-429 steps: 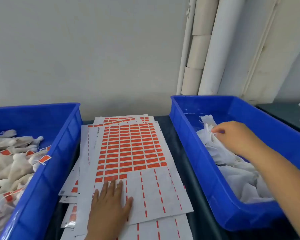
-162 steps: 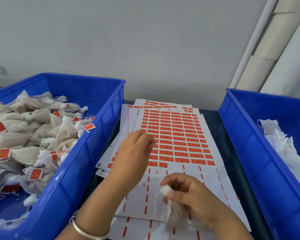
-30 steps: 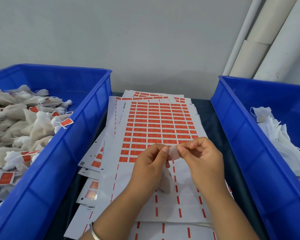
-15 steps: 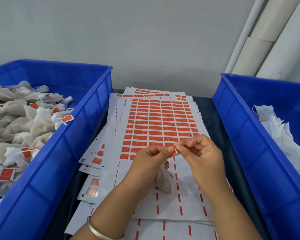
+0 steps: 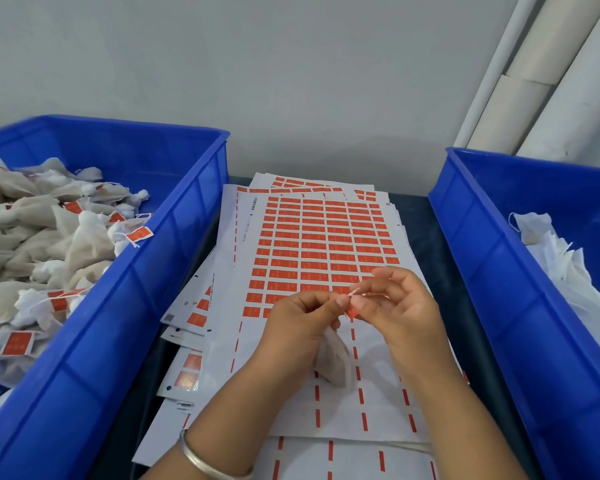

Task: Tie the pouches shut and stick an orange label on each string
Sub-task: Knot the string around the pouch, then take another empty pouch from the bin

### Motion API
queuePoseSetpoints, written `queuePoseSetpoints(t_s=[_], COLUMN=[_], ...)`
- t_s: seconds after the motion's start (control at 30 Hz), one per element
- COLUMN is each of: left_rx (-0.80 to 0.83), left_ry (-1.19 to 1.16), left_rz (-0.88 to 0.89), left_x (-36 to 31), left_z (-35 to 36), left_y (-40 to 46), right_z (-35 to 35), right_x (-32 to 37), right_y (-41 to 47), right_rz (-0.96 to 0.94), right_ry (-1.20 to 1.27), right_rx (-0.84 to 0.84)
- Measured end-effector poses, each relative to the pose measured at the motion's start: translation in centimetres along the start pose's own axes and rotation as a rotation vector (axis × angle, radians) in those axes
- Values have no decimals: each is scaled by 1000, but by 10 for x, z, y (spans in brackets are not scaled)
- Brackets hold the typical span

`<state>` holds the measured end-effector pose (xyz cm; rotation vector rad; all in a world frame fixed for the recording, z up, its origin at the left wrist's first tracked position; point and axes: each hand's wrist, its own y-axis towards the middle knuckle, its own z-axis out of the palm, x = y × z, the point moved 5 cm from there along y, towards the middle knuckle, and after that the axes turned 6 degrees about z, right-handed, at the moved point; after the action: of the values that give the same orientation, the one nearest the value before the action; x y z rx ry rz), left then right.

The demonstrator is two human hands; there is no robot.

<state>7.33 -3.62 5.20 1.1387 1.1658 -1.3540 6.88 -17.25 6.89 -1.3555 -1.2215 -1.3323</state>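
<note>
Both forearms are bare, with no sleeves in sight. The left wrist carries a plain, smooth silver bangle (image 5: 208, 463), thin and rounded, sitting loosely. The left hand (image 5: 297, 325) and right hand (image 5: 400, 311) wear no gloves; fingernails are short and unpainted.

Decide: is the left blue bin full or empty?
Partly full: tied pouches with orange labels cover most of the left blue bin.

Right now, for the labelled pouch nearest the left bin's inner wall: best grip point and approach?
Grip the gathered neck of the labelled pouch from above. It lies on top of the pile in the left bin; the neck is narrow, and the bin wall blocks a sideways approach.
</note>
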Motion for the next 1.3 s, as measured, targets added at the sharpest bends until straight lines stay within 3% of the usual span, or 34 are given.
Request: queuePoseSetpoints(t_s=[0.13,0.3,0.47,0.67,0.87,0.93,1.03,1.17,1.23,1.3], left_rx=[-7,120,121,-168,-559,-665,-705,-468,-381,-358], left_ry=[81,571,814,559,742,834,1058,1315,1376,1309], left_rz=[29,243,351,415,677,637,401,113,-33,-56], left_x=[-7,-37,-73,-138,-220,-231,-214,-169,-154,-149], left_z=[-2,1,-4,-43,-110,-135,-163,-183,-182,-166], left_y=[-1,-3,-13,-21,-21,-9,19,41,42,41], right_z=[4,3,14,28,48,55,64,72,73,73], right_x=[0,3,15,28,24,23,22,17,13,7], right_y=[-1,-3,-11,-16,-24,-27,-32,-38,-40,-42], right_rz=[47,11,-16,22,76,78,111,133,151,183], right_ry=[-36,-42,90,92,-62,-139,-232,-456,-612,-772], right_rx=[0,-9,14,-24,21,67,146,276,338,425])
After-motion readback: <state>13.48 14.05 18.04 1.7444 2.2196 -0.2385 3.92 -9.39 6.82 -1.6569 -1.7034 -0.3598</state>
